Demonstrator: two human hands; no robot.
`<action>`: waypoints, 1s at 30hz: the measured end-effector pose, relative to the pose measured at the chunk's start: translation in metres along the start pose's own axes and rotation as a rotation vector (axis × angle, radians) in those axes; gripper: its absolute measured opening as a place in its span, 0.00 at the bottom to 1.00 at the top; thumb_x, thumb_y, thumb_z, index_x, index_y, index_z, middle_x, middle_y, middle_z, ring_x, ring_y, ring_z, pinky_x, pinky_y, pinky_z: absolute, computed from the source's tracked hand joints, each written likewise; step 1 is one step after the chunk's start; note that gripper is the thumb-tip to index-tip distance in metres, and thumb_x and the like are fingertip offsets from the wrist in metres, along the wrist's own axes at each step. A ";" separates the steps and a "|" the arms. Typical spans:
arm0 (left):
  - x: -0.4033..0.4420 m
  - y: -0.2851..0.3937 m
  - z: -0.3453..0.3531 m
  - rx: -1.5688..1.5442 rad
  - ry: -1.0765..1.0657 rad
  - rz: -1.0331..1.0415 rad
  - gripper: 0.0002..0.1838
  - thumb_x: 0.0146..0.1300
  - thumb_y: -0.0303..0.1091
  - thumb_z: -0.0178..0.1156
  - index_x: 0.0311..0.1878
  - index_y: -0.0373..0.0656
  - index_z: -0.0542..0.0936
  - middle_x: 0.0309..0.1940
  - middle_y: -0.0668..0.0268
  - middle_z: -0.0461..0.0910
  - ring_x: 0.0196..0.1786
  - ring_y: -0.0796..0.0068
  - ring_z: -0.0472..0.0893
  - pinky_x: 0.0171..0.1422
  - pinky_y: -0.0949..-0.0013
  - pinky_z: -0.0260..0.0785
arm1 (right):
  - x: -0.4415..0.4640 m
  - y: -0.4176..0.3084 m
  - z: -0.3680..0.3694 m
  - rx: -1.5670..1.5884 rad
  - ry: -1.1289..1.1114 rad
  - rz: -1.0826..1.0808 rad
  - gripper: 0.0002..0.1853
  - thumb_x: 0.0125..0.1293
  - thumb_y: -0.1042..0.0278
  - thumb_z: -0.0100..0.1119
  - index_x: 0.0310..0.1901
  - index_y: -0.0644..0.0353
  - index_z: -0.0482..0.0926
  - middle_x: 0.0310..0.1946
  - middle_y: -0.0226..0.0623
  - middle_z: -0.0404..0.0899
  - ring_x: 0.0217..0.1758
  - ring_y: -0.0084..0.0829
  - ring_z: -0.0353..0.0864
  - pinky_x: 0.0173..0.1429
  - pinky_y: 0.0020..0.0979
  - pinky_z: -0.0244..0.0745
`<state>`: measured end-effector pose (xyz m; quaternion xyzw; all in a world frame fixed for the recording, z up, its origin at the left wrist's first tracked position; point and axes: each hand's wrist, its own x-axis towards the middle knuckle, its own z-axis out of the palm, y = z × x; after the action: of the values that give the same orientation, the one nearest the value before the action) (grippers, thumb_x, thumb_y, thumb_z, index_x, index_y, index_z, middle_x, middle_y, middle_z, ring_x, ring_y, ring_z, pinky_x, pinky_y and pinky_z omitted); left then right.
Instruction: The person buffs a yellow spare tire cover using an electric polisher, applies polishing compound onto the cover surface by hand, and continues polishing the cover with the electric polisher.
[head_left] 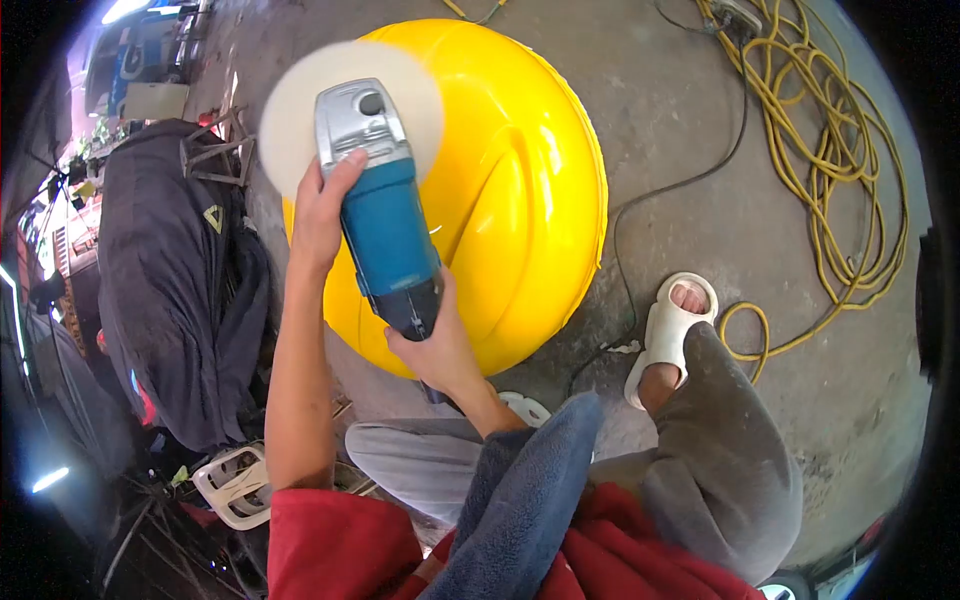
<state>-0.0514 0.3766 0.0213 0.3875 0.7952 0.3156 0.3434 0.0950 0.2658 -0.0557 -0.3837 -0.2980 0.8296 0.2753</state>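
Observation:
A blue angle polisher [385,225] with a silver gear head lies across the middle of the view. Its round white buffing pad [285,120] looks blurred, and it overlaps the upper left of a glossy yellow rounded shell [545,200] with a curved ridge. My left hand [325,210] is closed around the front of the polisher, thumb on top by the gear head. Round the black rear handle, my right hand [445,345] is wrapped. Whether the pad touches the yellow surface, I cannot tell.
A coiled yellow hose or cord [820,140] lies on the concrete floor at right. A black cable [690,180] runs toward my feet. At left stand a dark-covered bulky object [165,270] and a cream plastic stool [235,490]. A blue towel [530,490] hangs over my front.

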 end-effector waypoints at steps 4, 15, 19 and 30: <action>0.004 0.006 0.003 0.007 -0.006 0.005 0.28 0.65 0.47 0.60 0.58 0.32 0.75 0.47 0.60 0.81 0.47 0.75 0.78 0.56 0.73 0.68 | 0.004 0.008 0.009 -0.010 0.014 -0.039 0.50 0.53 0.73 0.68 0.71 0.66 0.44 0.51 0.50 0.74 0.51 0.39 0.78 0.57 0.38 0.72; 0.008 0.002 0.005 0.072 -0.071 0.070 0.29 0.64 0.49 0.60 0.58 0.32 0.75 0.48 0.59 0.81 0.47 0.73 0.79 0.56 0.73 0.69 | -0.002 0.005 0.008 -0.043 0.123 -0.138 0.48 0.52 0.74 0.67 0.70 0.66 0.45 0.49 0.50 0.74 0.48 0.39 0.79 0.54 0.38 0.74; 0.025 -0.006 -0.010 0.078 -0.008 0.004 0.29 0.65 0.51 0.59 0.57 0.32 0.76 0.45 0.58 0.81 0.45 0.75 0.79 0.54 0.73 0.70 | 0.011 -0.011 0.011 0.002 0.031 0.032 0.48 0.51 0.73 0.67 0.70 0.66 0.46 0.48 0.50 0.74 0.48 0.41 0.79 0.54 0.38 0.74; 0.017 0.022 0.028 0.169 -0.202 0.127 0.34 0.61 0.55 0.62 0.56 0.30 0.76 0.46 0.58 0.81 0.47 0.73 0.79 0.55 0.71 0.70 | -0.006 0.002 0.008 0.070 0.188 -0.066 0.47 0.53 0.76 0.65 0.70 0.66 0.43 0.46 0.44 0.75 0.45 0.34 0.80 0.52 0.33 0.75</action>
<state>-0.0289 0.4082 0.0171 0.4944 0.7541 0.2282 0.3672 0.0912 0.2580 -0.0498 -0.4399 -0.2545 0.7902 0.3424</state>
